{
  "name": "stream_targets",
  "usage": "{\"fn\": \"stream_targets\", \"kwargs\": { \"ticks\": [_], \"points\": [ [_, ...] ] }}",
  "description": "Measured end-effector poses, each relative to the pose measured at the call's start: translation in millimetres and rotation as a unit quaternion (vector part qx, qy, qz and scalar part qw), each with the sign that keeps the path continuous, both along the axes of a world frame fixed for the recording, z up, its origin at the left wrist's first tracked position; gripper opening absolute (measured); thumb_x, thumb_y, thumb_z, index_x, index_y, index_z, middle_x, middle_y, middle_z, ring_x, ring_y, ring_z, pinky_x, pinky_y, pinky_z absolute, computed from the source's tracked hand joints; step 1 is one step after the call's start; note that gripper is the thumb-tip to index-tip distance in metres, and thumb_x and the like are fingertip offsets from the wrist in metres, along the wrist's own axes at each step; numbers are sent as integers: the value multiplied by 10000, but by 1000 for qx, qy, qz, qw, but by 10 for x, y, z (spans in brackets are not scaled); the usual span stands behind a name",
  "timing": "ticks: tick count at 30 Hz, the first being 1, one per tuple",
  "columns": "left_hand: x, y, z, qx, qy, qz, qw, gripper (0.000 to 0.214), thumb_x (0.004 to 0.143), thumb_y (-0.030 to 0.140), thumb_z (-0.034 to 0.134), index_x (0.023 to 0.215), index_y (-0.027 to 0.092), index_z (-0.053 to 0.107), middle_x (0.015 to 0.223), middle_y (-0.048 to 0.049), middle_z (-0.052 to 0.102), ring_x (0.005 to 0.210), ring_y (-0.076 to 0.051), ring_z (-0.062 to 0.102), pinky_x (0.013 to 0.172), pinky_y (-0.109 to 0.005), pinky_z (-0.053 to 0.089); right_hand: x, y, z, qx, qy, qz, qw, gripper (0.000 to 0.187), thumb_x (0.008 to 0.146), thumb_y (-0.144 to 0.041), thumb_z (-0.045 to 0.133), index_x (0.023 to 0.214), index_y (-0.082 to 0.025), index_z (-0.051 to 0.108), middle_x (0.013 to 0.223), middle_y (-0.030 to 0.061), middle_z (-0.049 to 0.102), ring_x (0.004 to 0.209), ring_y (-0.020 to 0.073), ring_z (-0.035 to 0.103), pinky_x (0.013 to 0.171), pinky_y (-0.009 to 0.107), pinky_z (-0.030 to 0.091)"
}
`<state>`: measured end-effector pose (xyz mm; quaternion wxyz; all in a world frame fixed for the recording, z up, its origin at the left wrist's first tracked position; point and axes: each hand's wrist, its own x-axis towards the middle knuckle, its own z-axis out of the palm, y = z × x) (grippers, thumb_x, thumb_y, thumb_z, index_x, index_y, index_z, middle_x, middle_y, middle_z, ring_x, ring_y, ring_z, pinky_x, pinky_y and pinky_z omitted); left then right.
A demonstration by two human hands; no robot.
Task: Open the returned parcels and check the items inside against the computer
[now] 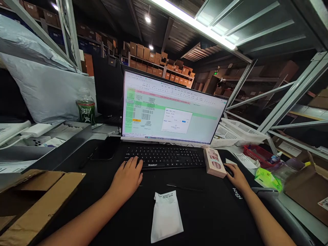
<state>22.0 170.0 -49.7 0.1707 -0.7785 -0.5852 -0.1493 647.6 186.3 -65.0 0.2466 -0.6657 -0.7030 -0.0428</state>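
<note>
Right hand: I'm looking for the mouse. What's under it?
Under the right hand a black rounded object, likely a mouse, peeks out on the black desk mat; the palm covers most of it.

The black desk mat (205, 218) carries a keyboard (164, 156) at the fingertips of the left hand (127, 177), a white pouch (166, 216) between both hands, and a pink box (214, 162) just beside the right hand (237, 176).

One monitor (171, 109), one keyboard (164, 156), one mouse (229, 169), one smartphone (104, 150), one green bottle (86, 108), one pink box (214, 162) and one white mailer pouch (166, 215) are counted on the one desk (205, 212). Two hands are seen: one left hand (126, 177) and one right hand (237, 176). Two white perforated baskets (243, 129) and one red basket (256, 153) are counted. Three round ceiling lamps (148, 18) and one strip light (194, 24) are lit.
</note>
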Motion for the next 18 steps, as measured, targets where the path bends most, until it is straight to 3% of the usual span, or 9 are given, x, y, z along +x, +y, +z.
{"fn": "stream_targets", "kwargs": {
  "ticks": [8,18],
  "points": [
    [8,7,-11,-2,-27,-5,1000,503,962,198,446,1414,85,637,1516,-254,577,1420,-384,552,1180,-565,450,-148,-60,21,24,7,-2,1000,493,924,-498,540,1336,-271,689,1356,117,611,1298,328,615,1144,507,497],
    [18,-22,55,-22,-5,4,1000,497,978,195,463,1439,102,625,1536,-241,565,1438,-372,541,1193,-546,449,-135,-51,15,29,-5,4,1000,520,929,-524,522,1339,-246,683,1355,129,609,1299,327,617,1147,498,496]
  ]
}}
